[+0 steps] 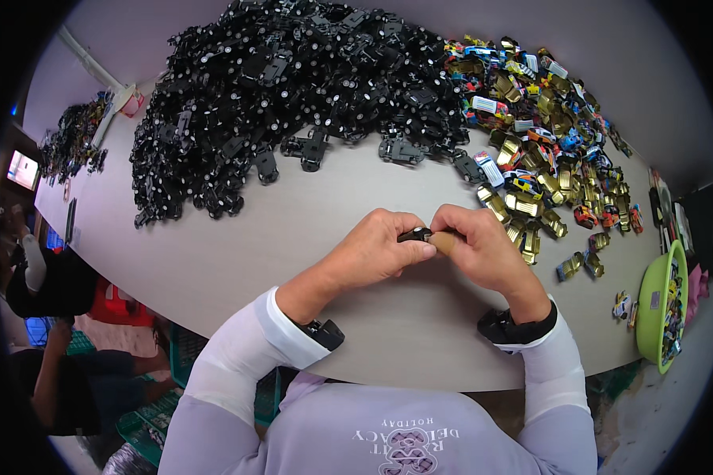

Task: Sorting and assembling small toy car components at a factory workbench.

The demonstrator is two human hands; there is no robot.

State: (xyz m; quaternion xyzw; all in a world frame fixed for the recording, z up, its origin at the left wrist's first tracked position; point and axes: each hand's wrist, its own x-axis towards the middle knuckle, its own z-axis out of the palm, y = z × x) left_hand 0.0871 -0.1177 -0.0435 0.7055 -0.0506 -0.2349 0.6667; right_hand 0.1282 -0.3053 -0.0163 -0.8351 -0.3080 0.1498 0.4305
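Note:
My left hand (378, 247) pinches a small black toy car chassis (413, 235) between thumb and fingers, above the middle of the table. My right hand (483, 244) is closed in from the other side, its fingertips at the same chassis. A tan cover (444, 242) shows at the right thumb tip and looks like a finger cot. The fingers hide most of the chassis. Beyond my hands lies a big heap of black toy car chassis (309, 75). To its right is a pile of coloured and gold toy car bodies (543, 134).
A green basin (651, 309) holding small toy cars stands at the table's right edge. Several loose car bodies (582, 265) lie before it. Another pile of toy cars (75, 138) sits at the far left, near a pole. A person (55, 277) sits beyond the left table edge.

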